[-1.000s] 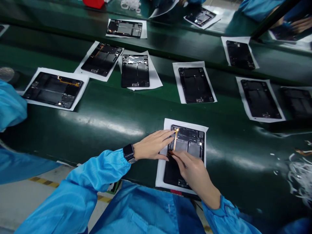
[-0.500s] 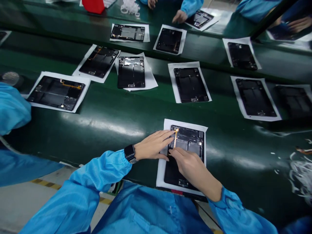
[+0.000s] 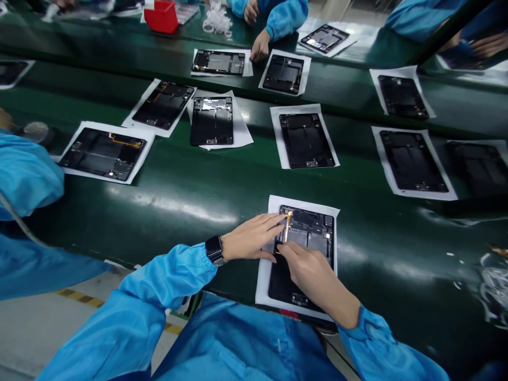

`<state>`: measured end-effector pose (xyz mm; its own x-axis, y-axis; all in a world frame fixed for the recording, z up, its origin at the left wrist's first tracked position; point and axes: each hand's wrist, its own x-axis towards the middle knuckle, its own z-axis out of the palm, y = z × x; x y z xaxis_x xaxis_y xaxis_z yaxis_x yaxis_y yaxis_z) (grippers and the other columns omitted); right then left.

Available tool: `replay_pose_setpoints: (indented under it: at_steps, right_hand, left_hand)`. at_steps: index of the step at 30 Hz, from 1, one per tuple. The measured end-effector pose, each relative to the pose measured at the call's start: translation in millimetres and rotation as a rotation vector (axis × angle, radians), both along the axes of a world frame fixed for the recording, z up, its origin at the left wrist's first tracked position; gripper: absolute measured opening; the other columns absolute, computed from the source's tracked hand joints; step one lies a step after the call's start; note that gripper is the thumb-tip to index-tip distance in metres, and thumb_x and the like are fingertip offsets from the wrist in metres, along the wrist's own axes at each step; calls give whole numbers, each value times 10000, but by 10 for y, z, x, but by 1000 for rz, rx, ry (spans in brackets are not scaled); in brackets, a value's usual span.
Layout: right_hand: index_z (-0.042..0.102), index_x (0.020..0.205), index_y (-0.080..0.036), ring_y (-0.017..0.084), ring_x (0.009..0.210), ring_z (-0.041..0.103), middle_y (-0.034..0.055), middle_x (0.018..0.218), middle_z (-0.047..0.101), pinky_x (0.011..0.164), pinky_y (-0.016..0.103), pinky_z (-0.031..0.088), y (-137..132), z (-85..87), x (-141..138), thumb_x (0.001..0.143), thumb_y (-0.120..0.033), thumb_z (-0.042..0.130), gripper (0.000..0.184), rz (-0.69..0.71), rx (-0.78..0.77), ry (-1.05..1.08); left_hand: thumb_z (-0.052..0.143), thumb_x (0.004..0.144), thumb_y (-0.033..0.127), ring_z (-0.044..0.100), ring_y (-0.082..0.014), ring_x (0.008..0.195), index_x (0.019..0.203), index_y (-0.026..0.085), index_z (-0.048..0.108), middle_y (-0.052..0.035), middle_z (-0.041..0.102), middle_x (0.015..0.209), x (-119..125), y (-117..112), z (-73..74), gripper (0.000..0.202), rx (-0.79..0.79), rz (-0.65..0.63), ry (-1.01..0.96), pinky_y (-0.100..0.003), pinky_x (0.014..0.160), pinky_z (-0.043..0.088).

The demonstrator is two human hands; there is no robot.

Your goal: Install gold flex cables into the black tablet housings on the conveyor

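Note:
An opened black tablet chassis (image 3: 309, 238) lies on a white sheet (image 3: 304, 203) at the near edge of the green conveyor belt (image 3: 178, 185). A thin orange flex cable (image 3: 286, 225) runs down its left side. My left hand (image 3: 250, 239), with a black watch on the wrist, rests flat on the chassis's left edge, fingertips by the cable's top. My right hand (image 3: 313, 275) lies over the lower half of the chassis, its fingertips pressing the cable's lower end.
Several more open chassis on white sheets lie across the belt, such as one (image 3: 305, 140) just beyond mine and one (image 3: 103, 154) at the left. A red bin (image 3: 161, 16) stands at the back. Another person's hands (image 3: 260, 50) work there. A blue-sleeved person (image 3: 24, 180) is at my left.
My right fingertips slid a little up the cable toward my left hand. The view tilted, bringing another person's hands and a further chassis at the back into sight.

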<state>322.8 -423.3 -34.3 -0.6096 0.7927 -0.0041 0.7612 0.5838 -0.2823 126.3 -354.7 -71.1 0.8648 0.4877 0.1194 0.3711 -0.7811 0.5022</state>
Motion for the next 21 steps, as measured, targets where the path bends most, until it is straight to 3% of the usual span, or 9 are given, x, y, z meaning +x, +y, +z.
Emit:
replay_pose_setpoints:
  at_steps: [3, 6, 8, 11, 14, 17, 20, 21]
  right_hand:
    - [630, 1015, -128, 234, 745, 647, 80, 892, 661, 610, 335, 507, -31, 12, 130, 906, 1, 415, 274, -37, -48, 115]
    - [621, 1102, -171, 216, 867, 665, 72, 1014, 686, 746, 324, 534, -106, 34, 329, 960, -112, 478, 210, -179, -58, 333]
    - [637, 1089, -206, 212, 922, 664, 56, 1046, 692, 824, 326, 527, -162, 11, 449, 964, -188, 526, 168, -305, -44, 478]
    - [677, 1027, -224, 230, 933, 665, 49, 1035, 704, 856, 348, 521, -264, -112, 594, 946, -287, 575, 144, -501, -26, 627]
    - [708, 972, -214, 247, 894, 674, 54, 993, 718, 835, 351, 532, -457, -296, 763, 903, -397, 622, 214, -745, 10, 712]
    - [721, 921, -213, 274, 864, 684, 64, 949, 727, 839, 371, 543, -776, -492, 949, 836, -523, 653, 329, -1062, -1, 767]
    - [715, 1018, -236, 333, 908, 684, 88, 1010, 721, 824, 427, 570, -1112, -700, 1059, 764, -581, 690, 428, -1412, 72, 816]
    - [713, 1045, -250, 345, 907, 687, 94, 1001, 723, 784, 429, 587, -1189, -766, 1082, 768, -585, 678, 436, -1443, 92, 860]
  left_hand:
    - [734, 778, 512, 298, -324, 1418, 1432, 108, 349, -221, 317, 1518, -30, 3, 30, 860, 0, -5, -16, -456, 1143, 295]
    - [618, 882, 501, 411, -277, 1337, 1347, 124, 463, -183, 429, 1445, 16, 111, 123, 618, -1, 30, -46, -402, 1089, 368]
    - [521, 957, 438, 459, -252, 1275, 1272, 133, 529, -152, 497, 1374, 151, 268, 195, 439, 43, 112, -44, -381, 1048, 396]
    - [533, 955, 369, 487, -277, 1221, 1225, 114, 551, -154, 552, 1278, 485, 576, 253, 371, 103, 236, 101, -406, 1003, 408]
    - [606, 904, 344, 601, -267, 1036, 1103, 128, 605, -119, 643, 1063, 782, 813, 245, 293, 55, 247, 308, -371, 888, 462]
    - [600, 897, 301, 651, -207, 838, 896, 176, 644, -50, 659, 856, 881, 895, 219, 132, 50, 165, 383, -281, 735, 483]
    - [555, 907, 221, 644, -198, 874, 886, 167, 627, -70, 651, 944, 899, 993, 214, 92, 120, 113, 400, -266, 719, 482]
    - [543, 905, 191, 639, -204, 901, 915, 157, 618, -85, 645, 983, 935, 1079, 225, 83, 148, 112, 401, -274, 735, 484]
